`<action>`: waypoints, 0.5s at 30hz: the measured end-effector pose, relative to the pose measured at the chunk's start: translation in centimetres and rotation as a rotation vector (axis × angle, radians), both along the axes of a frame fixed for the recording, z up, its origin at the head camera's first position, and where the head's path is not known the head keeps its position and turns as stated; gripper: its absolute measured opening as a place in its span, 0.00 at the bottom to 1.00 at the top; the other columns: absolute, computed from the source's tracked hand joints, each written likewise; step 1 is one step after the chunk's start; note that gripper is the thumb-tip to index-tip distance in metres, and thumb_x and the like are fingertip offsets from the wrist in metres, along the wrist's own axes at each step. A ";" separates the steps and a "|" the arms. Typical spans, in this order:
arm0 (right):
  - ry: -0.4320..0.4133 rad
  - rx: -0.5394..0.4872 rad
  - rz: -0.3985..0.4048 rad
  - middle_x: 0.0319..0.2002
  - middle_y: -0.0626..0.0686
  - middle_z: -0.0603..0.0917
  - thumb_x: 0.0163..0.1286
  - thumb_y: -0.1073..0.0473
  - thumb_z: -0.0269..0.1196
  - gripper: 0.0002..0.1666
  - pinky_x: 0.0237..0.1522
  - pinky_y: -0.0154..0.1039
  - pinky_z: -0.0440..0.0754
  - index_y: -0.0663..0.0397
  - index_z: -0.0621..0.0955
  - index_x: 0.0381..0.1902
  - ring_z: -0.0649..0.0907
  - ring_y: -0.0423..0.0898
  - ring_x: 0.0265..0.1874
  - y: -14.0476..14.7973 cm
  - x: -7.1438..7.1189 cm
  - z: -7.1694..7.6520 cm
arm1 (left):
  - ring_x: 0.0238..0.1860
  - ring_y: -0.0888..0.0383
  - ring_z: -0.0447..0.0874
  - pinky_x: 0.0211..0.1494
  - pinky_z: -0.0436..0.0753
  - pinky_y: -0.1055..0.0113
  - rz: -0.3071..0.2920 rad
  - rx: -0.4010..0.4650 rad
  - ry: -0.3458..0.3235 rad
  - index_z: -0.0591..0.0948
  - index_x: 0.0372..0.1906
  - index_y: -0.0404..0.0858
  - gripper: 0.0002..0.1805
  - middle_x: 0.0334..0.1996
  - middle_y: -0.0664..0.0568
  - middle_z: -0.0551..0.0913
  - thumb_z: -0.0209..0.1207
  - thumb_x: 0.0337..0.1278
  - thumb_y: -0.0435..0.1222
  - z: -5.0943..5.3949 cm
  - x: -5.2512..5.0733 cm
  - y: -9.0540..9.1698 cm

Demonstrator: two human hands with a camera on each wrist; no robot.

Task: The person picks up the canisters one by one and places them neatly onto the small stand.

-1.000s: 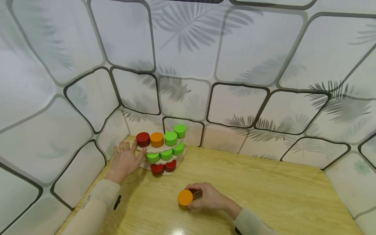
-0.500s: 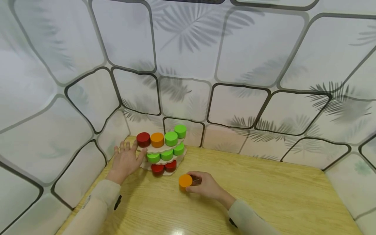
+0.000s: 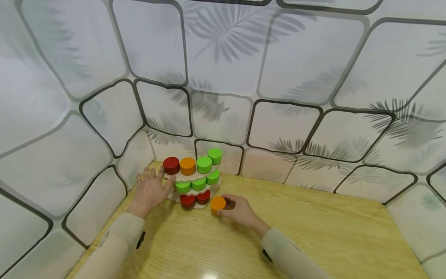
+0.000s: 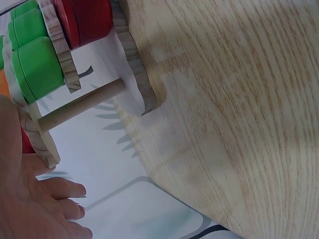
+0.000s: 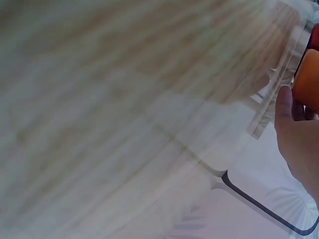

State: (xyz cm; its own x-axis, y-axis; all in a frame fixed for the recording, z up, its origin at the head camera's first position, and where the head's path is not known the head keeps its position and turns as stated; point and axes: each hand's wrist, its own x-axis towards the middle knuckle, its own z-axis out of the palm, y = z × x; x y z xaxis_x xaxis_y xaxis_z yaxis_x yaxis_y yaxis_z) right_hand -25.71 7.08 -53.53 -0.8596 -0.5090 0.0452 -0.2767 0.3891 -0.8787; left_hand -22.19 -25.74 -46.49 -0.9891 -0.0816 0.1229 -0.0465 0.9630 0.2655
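A tiered wooden stand [image 3: 186, 178] with wavy-edged shelves bears short round blocks. Its top tier carries a dark red block [image 3: 171, 166], an orange block [image 3: 187, 166] and two green ones; the middle has green blocks [image 3: 199, 184], the bottom two red ones [image 3: 188, 201]. My left hand [image 3: 149, 193] rests at the stand's left end, fingers spread, thumb near the top shelf's edge. Between thumb and fingers my right hand [image 3: 241, 212] pinches another orange round block [image 3: 218, 205], just right of the bottom tier. The right wrist view shows that orange block [image 5: 308, 82] at its edge.
The stand is on a wood-grain table [image 3: 313, 221], in the corner by a patterned wall covering [image 3: 278, 124]. A wooden dowel [image 4: 82, 103] joins two shelves in the left wrist view.
My right hand has carried the orange block away from me across the table, up to the stand's lower right side. The left hand stays where it was.
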 end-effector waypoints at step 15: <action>0.005 -0.027 -0.098 0.54 0.54 0.89 0.66 0.57 0.74 0.29 0.54 0.40 0.87 0.56 0.83 0.64 0.87 0.45 0.49 -1.5 -1.8 -0.3 | 0.80 0.19 0.45 0.79 0.45 0.23 -0.001 0.003 0.001 0.59 0.82 0.29 0.46 0.77 0.18 0.58 0.34 0.82 0.63 -0.1 -0.1 -0.1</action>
State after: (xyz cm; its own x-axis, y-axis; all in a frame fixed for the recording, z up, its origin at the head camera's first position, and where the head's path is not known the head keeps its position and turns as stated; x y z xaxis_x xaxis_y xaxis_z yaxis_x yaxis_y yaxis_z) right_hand -27.52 5.59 -53.85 -0.9050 -0.4209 0.0620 -0.2427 0.3911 -0.8878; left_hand -22.25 -25.82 -46.62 -0.9889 -0.0814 0.1241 -0.0456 0.9623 0.2682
